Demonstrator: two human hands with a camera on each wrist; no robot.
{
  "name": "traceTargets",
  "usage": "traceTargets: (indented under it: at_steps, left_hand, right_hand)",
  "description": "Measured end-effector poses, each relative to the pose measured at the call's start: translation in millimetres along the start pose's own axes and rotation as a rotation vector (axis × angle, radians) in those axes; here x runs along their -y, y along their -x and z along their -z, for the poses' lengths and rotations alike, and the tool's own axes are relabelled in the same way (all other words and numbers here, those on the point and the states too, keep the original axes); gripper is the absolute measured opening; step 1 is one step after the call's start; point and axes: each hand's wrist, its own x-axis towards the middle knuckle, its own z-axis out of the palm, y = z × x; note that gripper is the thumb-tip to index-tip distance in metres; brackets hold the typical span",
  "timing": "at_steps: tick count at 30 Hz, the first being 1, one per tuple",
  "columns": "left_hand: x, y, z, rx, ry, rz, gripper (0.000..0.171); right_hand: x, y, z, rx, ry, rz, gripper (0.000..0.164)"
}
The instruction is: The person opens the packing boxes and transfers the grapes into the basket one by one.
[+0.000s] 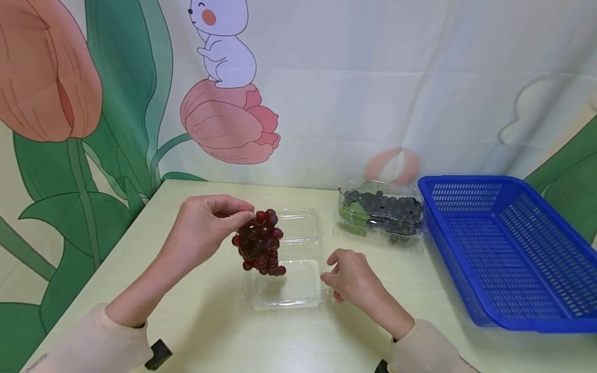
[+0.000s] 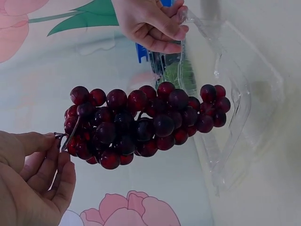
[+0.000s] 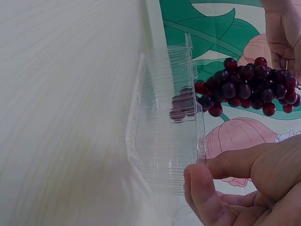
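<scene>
– Pale table (image 1: 289, 339), flower-print backdrop (image 1: 350, 103). Left hand (image 1: 205, 228)?
– Pinching the stem (image 2: 71, 134) of the red grapes (image 1: 258, 243), bunch hanging over the open clear container (image 1: 303, 282).
– Right hand (image 1: 352, 274)?
– Thumb and finger pinch the container's rim (image 3: 201, 136).
– Rest?
– Boxed dark grapes (image 1: 389, 207) toward the back, blue basket (image 1: 445, 248) just beside, further right.

A left hand (image 1: 202, 228) left of centre and a right hand (image 1: 353, 275) lower right of centre make two. Clear boxes number two: an open box (image 1: 300, 280) mid-frame, a filled box (image 1: 382, 226) right of centre. There is one bunch of red grapes (image 1: 259, 242) near centre, one blue basket (image 1: 513, 259) at far right and one table (image 1: 298, 342) across the lower frame.
</scene>
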Motion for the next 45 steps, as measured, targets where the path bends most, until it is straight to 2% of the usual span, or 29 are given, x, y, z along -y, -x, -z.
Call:
traceTargets:
  at_steps: [10,17,28,35,45]
  left_hand:
    - [-5.5,2.2,21.6,-0.053,-0.014,-0.019,0.019]
    - [-2.6,3.0,33.7,-0.083,-0.043,-0.041,0.022]
    - [3.9,3.9,49.8,-0.128,-0.067,-0.016,0.028]
    - [3.4,6.2,53.6,-0.135,-0.068,-0.007,0.03]
    - [2.0,4.9,51.7,-0.135,-0.064,0.006,0.029]
  right_hand:
    - [0.2,0.4,0.6,-0.002,-0.01,0.004,0.027]
    - [0.8,0.7,0.9,-0.009,-0.007,0.011,0.027]
    - [1.0,0.9,0.4,-0.006,-0.001,0.004,0.027]
    - [0.1,0.5,0.6,-0.009,-0.006,0.012,0.028]
    - [-0.3,0.6,0.4,-0.008,-0.018,0.015,0.028]
